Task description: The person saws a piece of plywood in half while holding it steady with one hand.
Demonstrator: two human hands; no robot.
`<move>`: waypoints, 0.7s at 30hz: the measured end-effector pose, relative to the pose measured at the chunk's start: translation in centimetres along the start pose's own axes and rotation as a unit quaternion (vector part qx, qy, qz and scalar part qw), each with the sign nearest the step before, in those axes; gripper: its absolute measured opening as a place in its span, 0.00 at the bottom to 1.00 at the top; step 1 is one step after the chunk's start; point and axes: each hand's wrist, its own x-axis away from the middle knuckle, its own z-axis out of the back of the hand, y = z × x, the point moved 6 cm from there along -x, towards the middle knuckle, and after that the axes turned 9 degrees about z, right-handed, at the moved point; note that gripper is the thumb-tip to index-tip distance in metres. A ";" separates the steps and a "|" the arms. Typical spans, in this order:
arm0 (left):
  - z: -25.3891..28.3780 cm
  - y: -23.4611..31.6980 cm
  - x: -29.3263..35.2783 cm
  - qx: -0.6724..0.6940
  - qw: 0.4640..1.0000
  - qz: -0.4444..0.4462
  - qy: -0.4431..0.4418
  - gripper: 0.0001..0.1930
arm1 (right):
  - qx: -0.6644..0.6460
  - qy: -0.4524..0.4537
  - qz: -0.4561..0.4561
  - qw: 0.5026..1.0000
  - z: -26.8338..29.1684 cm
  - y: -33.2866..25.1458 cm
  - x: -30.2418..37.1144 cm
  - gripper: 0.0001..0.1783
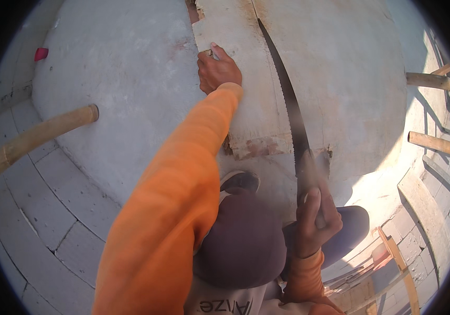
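Observation:
My right hand [317,218] is wrapped around the handle end of a handsaw [286,89], slightly blurred by motion. Its long dark toothed blade points away from me, the tip resting at a thin dark line that runs on along a pale, worn board [259,118]. Farther out, my left hand [218,71] is closed at the board's left edge, fingers curled at the rim and thumb on top. The board's near edge is chipped and brown. How deep the blade sits in the board cannot be made out.
My foot [240,181] and bent knee [243,239] are just below the board's near end. A bamboo pole [41,134] juts in from the left beside a block wall [52,210]. More bamboo [435,143] pokes in at right, above a plank [427,215]. A small red object [41,54] lies far left.

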 end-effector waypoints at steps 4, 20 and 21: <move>-1.1 0.3 1.0 0.002 1.000 -0.013 -0.011 0.25 | -0.036 0.004 -0.011 0.999 -5.7 2.2 -8.1 0.17; -0.6 -1.3 -0.6 -0.035 0.999 0.007 -0.014 0.25 | 0.066 -0.066 -0.063 0.994 -4.2 -1.1 -5.2 0.17; -0.9 -0.5 -0.3 -0.023 1.000 0.006 -0.019 0.25 | 0.046 -0.052 -0.064 0.995 -1.6 -1.9 -2.6 0.17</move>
